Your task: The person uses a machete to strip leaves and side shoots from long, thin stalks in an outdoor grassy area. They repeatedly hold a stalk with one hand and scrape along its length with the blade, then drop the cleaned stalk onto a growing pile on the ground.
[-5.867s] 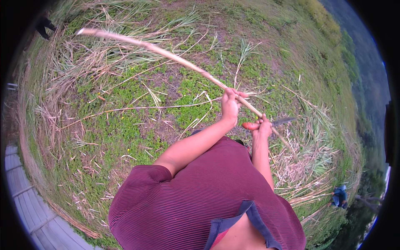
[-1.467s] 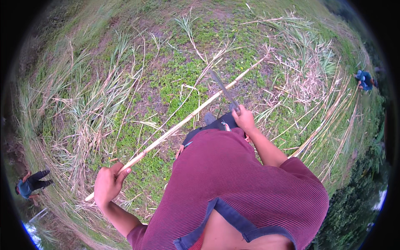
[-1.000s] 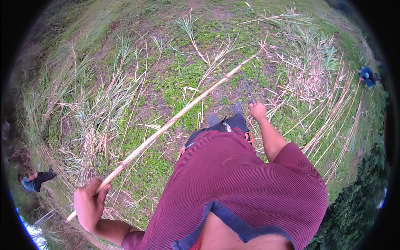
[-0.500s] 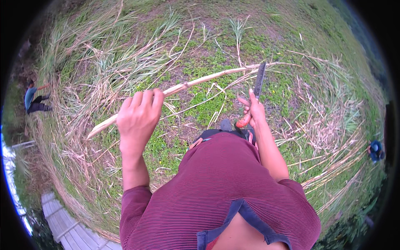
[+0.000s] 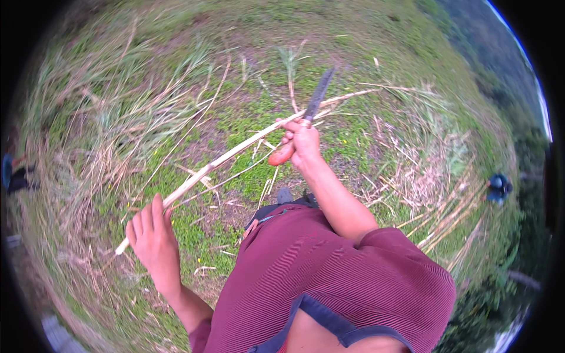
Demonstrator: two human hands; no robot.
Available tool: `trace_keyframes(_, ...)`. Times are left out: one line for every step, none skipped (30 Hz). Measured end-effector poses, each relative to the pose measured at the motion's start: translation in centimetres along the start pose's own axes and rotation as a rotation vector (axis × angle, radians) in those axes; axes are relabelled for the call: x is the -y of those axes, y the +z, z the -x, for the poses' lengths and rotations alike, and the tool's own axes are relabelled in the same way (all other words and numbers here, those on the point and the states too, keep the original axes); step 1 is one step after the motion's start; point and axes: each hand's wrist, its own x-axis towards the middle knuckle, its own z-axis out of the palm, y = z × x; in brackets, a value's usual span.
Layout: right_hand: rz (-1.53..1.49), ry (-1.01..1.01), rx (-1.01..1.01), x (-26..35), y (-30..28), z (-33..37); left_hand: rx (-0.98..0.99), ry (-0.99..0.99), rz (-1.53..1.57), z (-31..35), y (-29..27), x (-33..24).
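A long pale cane stalk (image 5: 233, 151) slants across the view from lower left to upper right. Near its thick lower-left end, my left hand (image 5: 154, 241) has its fingers over the stalk, gripping it. My right hand (image 5: 305, 144) is closed around the orange-red handle of a long knife (image 5: 319, 94). The dark blade points up and away, crossing the thinner far part of the stalk. My right fingers are close to the stalk; whether they touch it I cannot tell.
Cut leaves and dry stalks (image 5: 112, 123) lie heaped on the grass at left. Another dry pile (image 5: 429, 159) is at right, with long stalks (image 5: 453, 217) below it. A person (image 5: 499, 187) is at the far right, another (image 5: 15, 173) at the left rim.
My left hand has moved down and left with the stalk's thick end, tilting the stalk more steeply. My right hand and the knife have come left. The whole view has also shifted.
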Motion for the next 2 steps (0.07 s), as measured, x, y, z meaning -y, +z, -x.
trace_keyframes(0.029, -0.028, 0.049, 0.26, 0.3, 0.45, 0.035, -0.015, -0.023, 0.98, 0.61, 0.75)
trace_keyframes(0.043, -0.044, 0.017, 0.95, 0.44, 1.35, 0.066, -0.017, -0.041, 1.28, 1.52, 1.38)
